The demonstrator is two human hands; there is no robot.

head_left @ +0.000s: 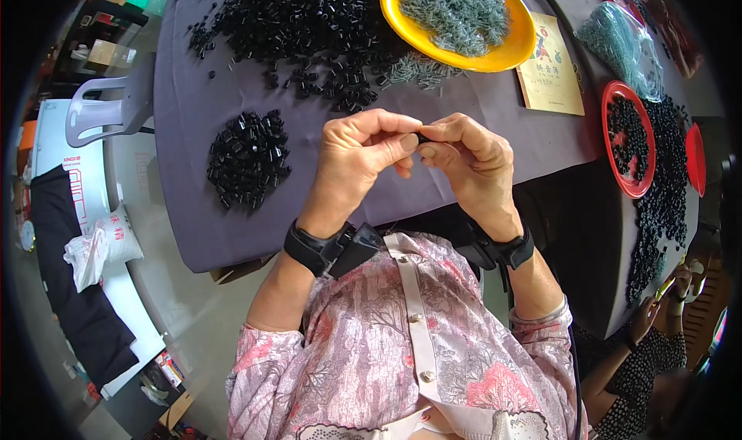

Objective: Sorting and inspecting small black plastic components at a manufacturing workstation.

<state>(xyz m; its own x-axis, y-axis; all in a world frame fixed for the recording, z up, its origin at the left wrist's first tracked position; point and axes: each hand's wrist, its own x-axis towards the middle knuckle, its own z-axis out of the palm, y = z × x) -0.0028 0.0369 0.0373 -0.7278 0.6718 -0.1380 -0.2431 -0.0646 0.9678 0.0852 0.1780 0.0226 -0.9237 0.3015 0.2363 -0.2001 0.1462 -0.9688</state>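
My left hand [357,160] and my right hand [478,160] meet fingertip to fingertip over the near part of the table. Pinched between both is a small black piece [422,138], mostly hidden by the fingers. Left of my hands lies a separate heap of small black plastic pieces [249,162]. Beyond them spreads a much larger pile of loose black pieces [301,22]. A yellow plate [522,42] at the far side carries a mound of thin, clear grey rods [456,15], and more rods [421,70] have spilled beside its near rim.
A yellow booklet [553,76] lies right of the plate. Farther right are a clear bag of greenish pieces [622,46], a red dish [651,179] and more black pieces [661,200]. Another person's hand [643,320] works at lower right. A grey plastic chair [97,115] stands left.
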